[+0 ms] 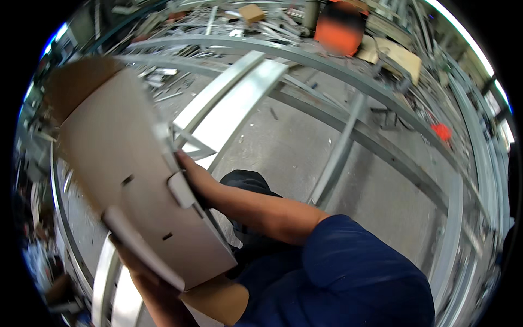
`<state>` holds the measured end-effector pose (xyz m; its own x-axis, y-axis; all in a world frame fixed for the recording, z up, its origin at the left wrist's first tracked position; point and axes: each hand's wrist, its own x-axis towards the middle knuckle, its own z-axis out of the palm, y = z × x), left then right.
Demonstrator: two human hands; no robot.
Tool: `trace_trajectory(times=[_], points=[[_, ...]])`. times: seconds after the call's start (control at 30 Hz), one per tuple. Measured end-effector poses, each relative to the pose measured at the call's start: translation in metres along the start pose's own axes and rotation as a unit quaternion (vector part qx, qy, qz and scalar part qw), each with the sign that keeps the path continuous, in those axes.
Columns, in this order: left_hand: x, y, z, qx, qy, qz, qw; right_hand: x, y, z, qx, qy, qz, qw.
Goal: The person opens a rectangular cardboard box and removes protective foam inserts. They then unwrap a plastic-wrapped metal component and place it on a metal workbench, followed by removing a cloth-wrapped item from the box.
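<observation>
A cardboard box (147, 180), long and shallow, is held tilted above the left side of a metal frame (339, 150). The left hand (131, 261) supports its near left edge, beneath a turned-out flap (143, 248); the right hand (189, 169) grips the opposite long wall. Both hands appear closed on the cardboard, though most fingers are hidden behind it. Opposed holds presumably steady so long a body and keep the walls from spreading; whether the near end also rests on the lap cannot be told. Two pale metal bars (250, 95) reach the frame's far edge, which probably serves as their support.
</observation>
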<state>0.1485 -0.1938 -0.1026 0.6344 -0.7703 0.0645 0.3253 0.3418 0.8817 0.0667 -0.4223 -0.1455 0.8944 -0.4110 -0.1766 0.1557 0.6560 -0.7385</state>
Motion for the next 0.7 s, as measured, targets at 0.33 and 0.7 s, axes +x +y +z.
trace_trajectory(times=[0.33, 0.7], points=[[0.133, -0.086, 0.218, 0.343, -0.541, -0.109, 0.76, -0.158, 0.004, -0.161, 0.244, 0.216, -0.108, 0.939], [0.139, -0.18, 0.303, 0.458, -0.722, -0.026, 0.518, -0.253, 0.02, -0.257, 0.269, 0.337, -0.098, 0.897]])
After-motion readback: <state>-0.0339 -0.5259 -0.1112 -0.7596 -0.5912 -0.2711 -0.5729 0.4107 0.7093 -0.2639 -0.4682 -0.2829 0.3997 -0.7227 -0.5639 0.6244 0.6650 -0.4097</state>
